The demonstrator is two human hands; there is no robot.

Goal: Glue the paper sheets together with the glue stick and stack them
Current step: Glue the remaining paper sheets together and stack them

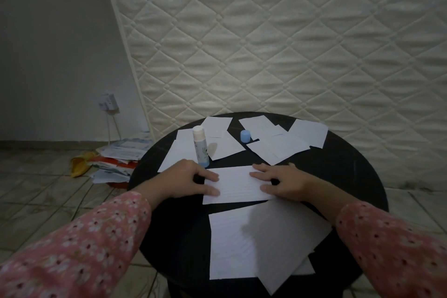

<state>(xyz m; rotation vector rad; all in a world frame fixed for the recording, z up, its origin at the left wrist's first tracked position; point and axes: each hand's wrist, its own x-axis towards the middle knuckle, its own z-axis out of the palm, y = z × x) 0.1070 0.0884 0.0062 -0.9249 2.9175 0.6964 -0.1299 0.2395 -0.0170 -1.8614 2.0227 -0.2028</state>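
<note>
A quilted white mattress [278, 38] leans against the wall behind a round black table [338, 167]. On the tiled floor to the left lies a heap of papers [118, 159] beside a yellow slipper [79, 164].

The nearest part of the table carries a large stack of white sheets [254, 242], their corners fanned out unevenly. Loose sheets [278, 138] are scattered across the far side.

In the middle lies a lined sheet [235, 184], pressed flat at both ends. The left hand [186, 181] rests on its left edge with fingers extended and slightly apart, thumb spread below them. The right hand [283, 181] presses the right edge the same way, fingers straight and spread.

The glue stick [200, 147] stands upright and uncapped just beyond the left hand. Its small blue cap [245, 136] sits apart among the far sheets.
</note>
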